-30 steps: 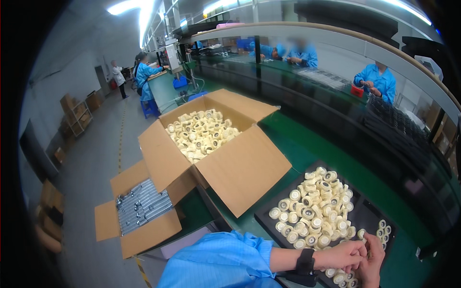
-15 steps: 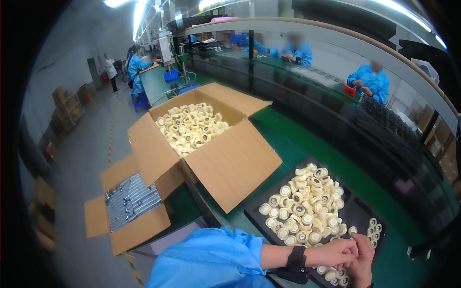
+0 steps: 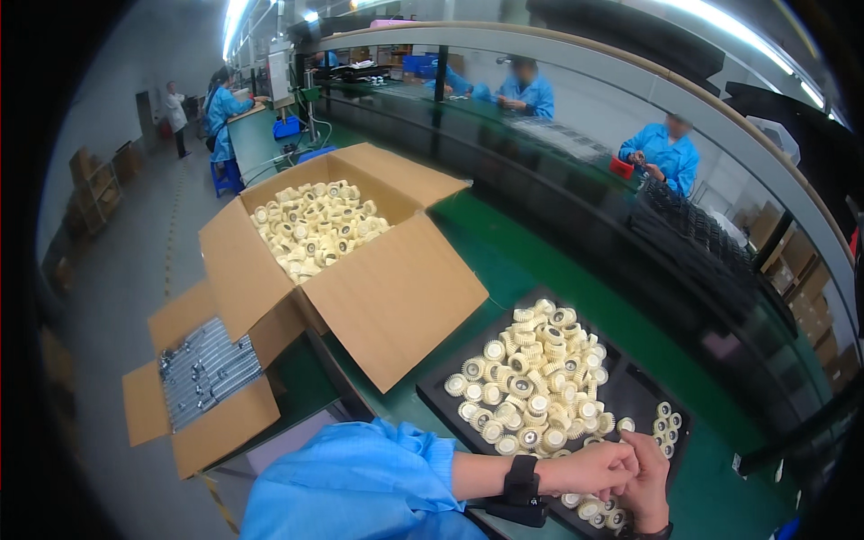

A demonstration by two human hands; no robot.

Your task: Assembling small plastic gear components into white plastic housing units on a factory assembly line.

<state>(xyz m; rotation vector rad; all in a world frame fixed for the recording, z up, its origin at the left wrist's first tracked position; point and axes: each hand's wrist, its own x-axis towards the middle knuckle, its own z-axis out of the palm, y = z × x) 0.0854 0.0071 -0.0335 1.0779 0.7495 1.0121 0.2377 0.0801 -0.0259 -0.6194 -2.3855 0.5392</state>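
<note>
My left hand [image 3: 587, 472], with a black band on its wrist, is closed with fingers curled against my right hand [image 3: 646, 481]. The right hand's fingers are bent and pressed together, meeting the left at the fingertips. Whatever lies between them is hidden. Both hands are over the near part of a black tray [image 3: 630, 389]. A heap of cream-coloured toothed gear wheels [image 3: 540, 369], several with dark metal centres, covers much of that tray. Some gears show below my wrists. At the tray's right side, a small group of gears [image 3: 664, 428] lies in rows, apart from the heap.
A large open cardboard box [image 3: 391, 297] full of similar cream gears stands beyond my left arm. Lower left, a smaller carton [image 3: 229, 427] holds metal rods [image 3: 209, 371]. Green bench [image 3: 504, 256] surrounds the tray. Co-workers in blue [image 3: 666, 155] sit across a rail [image 3: 558, 56].
The whole scene has shifted left in the picture as my head turned. My hands stay together over the tray, with little change in their pose.
</note>
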